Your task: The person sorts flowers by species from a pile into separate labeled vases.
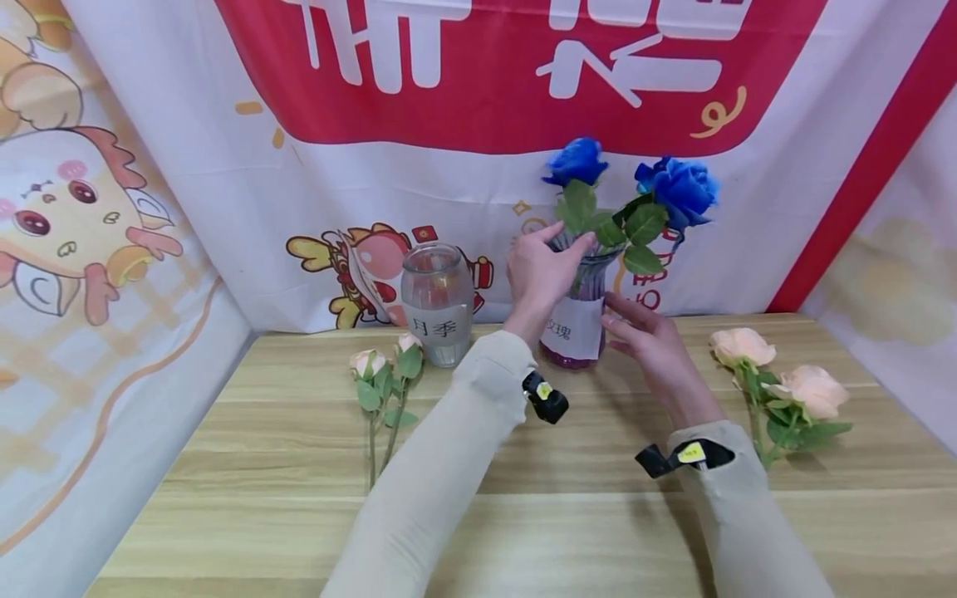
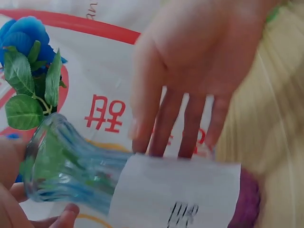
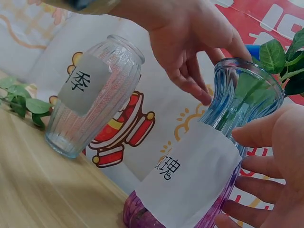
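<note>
A ribbed glass vase [image 1: 591,282], bluish at the neck and purple at the base, stands upright with a white paper label [image 3: 190,173]. Two blue roses [image 1: 684,191] lean out of its mouth, their green leaves over the rim. My left hand [image 1: 544,270] is at the vase's mouth, thumb and forefinger spread about the rim, the other fingers loosely bent beside the neck. On the other side my right hand [image 1: 658,353] holds its fingers nearly straight, fingertips right at the labelled wall. The right wrist view shows that palm [image 3: 287,156] facing the glass.
Left of the vase stands a second, clear glass vase [image 1: 437,291] with its own label. Two pale pink roses [image 1: 385,378] lie in front of it. Larger peach roses [image 1: 811,390] lie at the right of the wooden table [image 1: 568,531]. A printed cloth [image 1: 359,191] hangs close behind.
</note>
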A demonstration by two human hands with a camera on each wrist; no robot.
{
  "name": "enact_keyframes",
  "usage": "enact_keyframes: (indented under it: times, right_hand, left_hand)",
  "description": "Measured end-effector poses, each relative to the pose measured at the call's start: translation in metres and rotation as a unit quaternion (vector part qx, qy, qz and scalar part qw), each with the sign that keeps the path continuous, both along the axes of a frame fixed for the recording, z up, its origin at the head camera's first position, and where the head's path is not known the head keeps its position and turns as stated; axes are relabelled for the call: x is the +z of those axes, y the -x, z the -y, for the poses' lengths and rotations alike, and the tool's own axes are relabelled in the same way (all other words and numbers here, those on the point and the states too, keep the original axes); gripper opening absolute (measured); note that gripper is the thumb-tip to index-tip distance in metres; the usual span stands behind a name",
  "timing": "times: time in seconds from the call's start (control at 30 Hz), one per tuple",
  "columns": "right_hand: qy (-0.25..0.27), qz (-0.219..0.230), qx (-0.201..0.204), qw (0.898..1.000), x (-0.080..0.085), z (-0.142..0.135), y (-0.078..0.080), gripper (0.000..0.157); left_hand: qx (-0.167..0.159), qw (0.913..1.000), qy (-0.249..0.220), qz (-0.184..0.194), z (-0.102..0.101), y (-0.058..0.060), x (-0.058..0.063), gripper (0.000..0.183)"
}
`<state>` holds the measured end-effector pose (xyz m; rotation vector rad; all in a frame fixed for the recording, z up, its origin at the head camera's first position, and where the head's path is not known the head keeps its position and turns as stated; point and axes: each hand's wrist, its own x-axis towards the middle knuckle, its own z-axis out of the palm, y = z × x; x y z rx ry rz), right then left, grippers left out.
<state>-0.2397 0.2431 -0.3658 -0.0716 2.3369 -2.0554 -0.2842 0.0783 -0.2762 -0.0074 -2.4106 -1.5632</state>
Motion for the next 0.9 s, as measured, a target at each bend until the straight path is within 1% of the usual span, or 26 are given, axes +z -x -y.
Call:
enact_keyframes:
  times: [0.07, 0.13, 0.2, 0.27, 0.37, 0.47, 0.6, 0.67, 0.73, 0.8, 0.9]
  right_hand:
    - [0.001, -0.001, 0.001, 1.0, 0.0, 0.002, 0.0, 0.064]
    - [0.002, -0.001, 0.001, 1.0, -0.001, 0.003, 0.001, 0.064]
    - [0.002, -0.001, 0.001, 1.0, -0.001, 0.005, 0.001, 0.064]
    - [0.002, -0.003, 0.0, 1.0, -0.001, 0.006, 0.001, 0.064]
    - [0.001, -0.005, 0.0, 1.0, -0.002, 0.006, 0.001, 0.066]
    - [0.0, -0.003, 0.0, 1.0, -0.002, 0.006, 0.001, 0.068]
    - [0.0, -0.001, -0.001, 1.0, -0.002, 0.007, 0.001, 0.067]
    - [-0.001, -0.003, 0.0, 1.0, -0.002, 0.007, 0.002, 0.066]
    - [-0.002, -0.004, 0.001, 1.0, -0.002, 0.007, 0.001, 0.066]
    - [-0.006, -0.006, 0.001, 1.0, -0.002, 0.006, 0.001, 0.067]
    - [-0.007, -0.006, 0.0, 1.0, -0.002, 0.004, 0.0, 0.069]
  left_hand:
    - [-0.015, 0.9995, 0.019, -0.022, 0.009, -0.002, -0.002, 0.057]
    - [-0.024, 0.9987, 0.016, -0.043, 0.018, -0.005, -0.004, 0.057]
    - [-0.02, 0.9982, 0.007, -0.056, 0.027, -0.009, -0.007, 0.053]
    - [-0.015, 0.9974, -0.012, -0.069, 0.037, -0.013, -0.009, 0.048]
    - [0.001, 0.9949, -0.03, -0.096, 0.052, -0.02, -0.013, 0.04]
    - [0.006, 0.9884, -0.047, -0.145, 0.068, -0.027, -0.017, 0.035]
    - [0.011, 0.9762, -0.05, -0.21, 0.093, -0.036, -0.018, 0.038]
    - [0.022, 0.9715, -0.046, -0.232, 0.108, -0.039, -0.017, 0.039]
    - [0.032, 0.9695, -0.04, -0.24, 0.124, -0.04, -0.017, 0.041]
    - [0.029, 0.9713, -0.048, -0.231, 0.14, -0.037, -0.018, 0.044]
    - [0.005, 0.9812, -0.072, -0.179, 0.163, -0.028, -0.023, 0.053]
